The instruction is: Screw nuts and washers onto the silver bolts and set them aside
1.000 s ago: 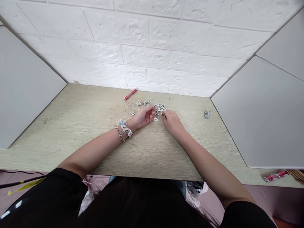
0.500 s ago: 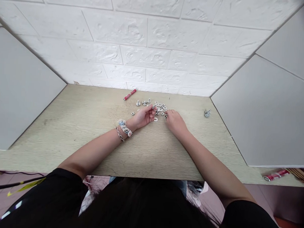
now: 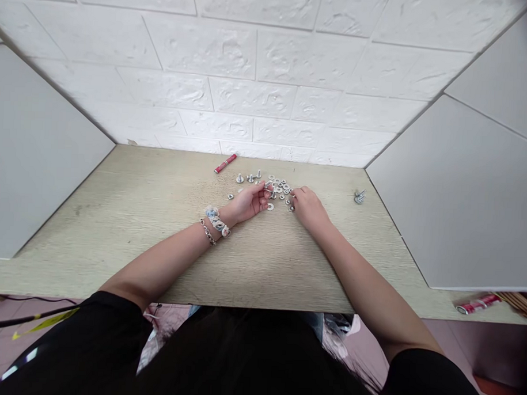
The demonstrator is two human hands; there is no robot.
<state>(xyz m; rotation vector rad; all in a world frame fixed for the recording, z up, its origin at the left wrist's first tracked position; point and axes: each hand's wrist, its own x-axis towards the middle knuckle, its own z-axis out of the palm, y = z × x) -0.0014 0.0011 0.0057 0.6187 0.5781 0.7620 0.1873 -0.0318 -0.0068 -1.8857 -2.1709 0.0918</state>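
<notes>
The single head-worn camera sits above the near edge of the table (image 3: 116,215), angled forward and down toward the brick wall (image 3: 251,59) behind the table — a wide view spanning the table's full width.

I see the left hand (image 3: 248,203) resting on the wooden table (image 3: 137,216), its fingertips pinching a small bolt (image 3: 267,186). The right hand (image 3: 308,208) lies just beside it, fingers down among the scattered washers and bolts (image 3: 281,186). A red tube (image 3: 225,163) lies near the wall; two more bolts (image 3: 359,196) sit well apart.
</notes>
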